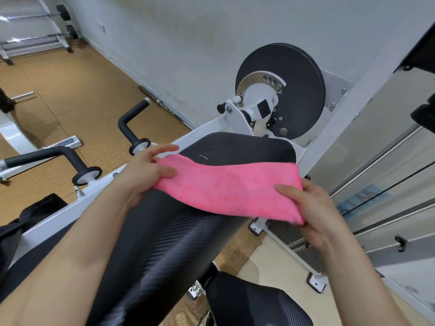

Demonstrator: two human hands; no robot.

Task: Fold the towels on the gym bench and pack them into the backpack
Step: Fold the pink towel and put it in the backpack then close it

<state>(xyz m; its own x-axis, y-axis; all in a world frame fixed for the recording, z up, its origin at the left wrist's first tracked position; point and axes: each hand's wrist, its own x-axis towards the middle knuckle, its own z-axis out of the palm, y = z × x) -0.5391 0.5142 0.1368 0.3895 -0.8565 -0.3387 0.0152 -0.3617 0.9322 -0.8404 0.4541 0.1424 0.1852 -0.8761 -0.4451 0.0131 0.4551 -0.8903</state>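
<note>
A pink towel (pixel 231 188) is stretched as a folded band just above the black padded gym bench (pixel 164 234). My left hand (pixel 146 171) pinches the towel's left end between thumb and fingers. At the towel's right end, my right hand (pixel 310 208) grips it with the thumb on top. A dark fabric shape (pixel 28 217) at the left edge, beyond the bench's white frame, may be the backpack; I cannot tell for sure.
The bench belongs to a white exercise machine with a black round disc (pixel 282 90) at its far end and black padded handles (pixel 131 123) on the left. A glass partition (pixel 388 172) stands to the right. Weight racks (pixel 35 27) line the far left wall.
</note>
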